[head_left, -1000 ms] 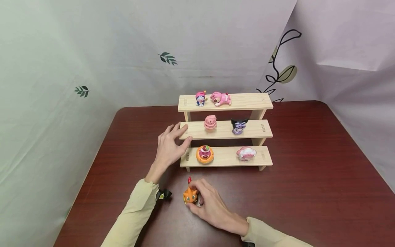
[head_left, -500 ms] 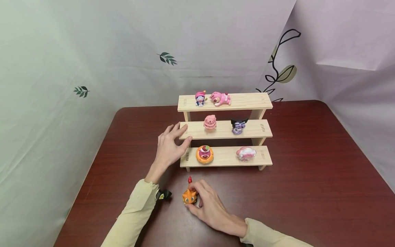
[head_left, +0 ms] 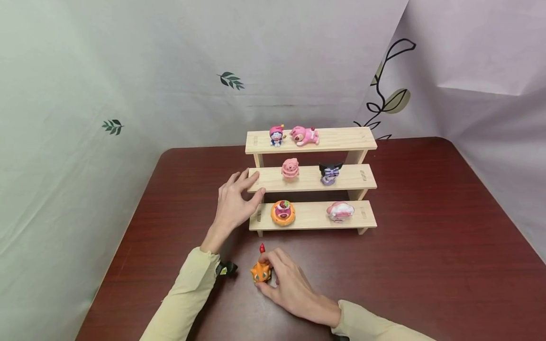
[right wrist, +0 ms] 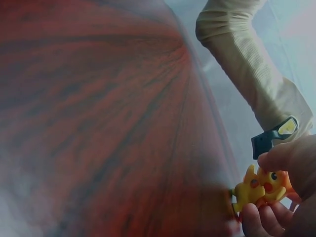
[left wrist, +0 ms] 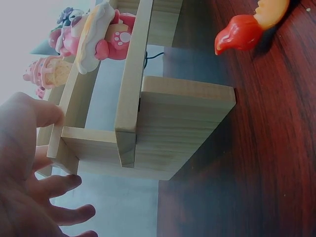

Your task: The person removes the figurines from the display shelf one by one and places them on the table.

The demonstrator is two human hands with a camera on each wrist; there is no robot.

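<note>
Tabletop: dark red wood, filling the lower half of the head view.
Right hand: lower centre, pinching the orange figurine between thumb and fingers; it is the nearer hand.
Figurine: left of that hand, at its fingertips, face toward the bottom of the frame and red tail tip toward the top, so its long axis runs roughly up the frame, toward the shelf. I cannot tell whether it touches the wood.
Just beside it: the left forearm's dark wrist strap, blocking the left side.
Left hand: above and left of the figurine, fingers spread, unclenched, thumb and forefinger resting on the left end of the shelf's middle board.
Lower board: above the tail tip; doughnut figure near its left end, pink-and-white figure toward the right.
Middle board's load: pink swirl figure, black-and-purple figure.
Top board: blue figure beside a lying pink figure.
Backdrop: pale leaf-printed cloth.
</note>
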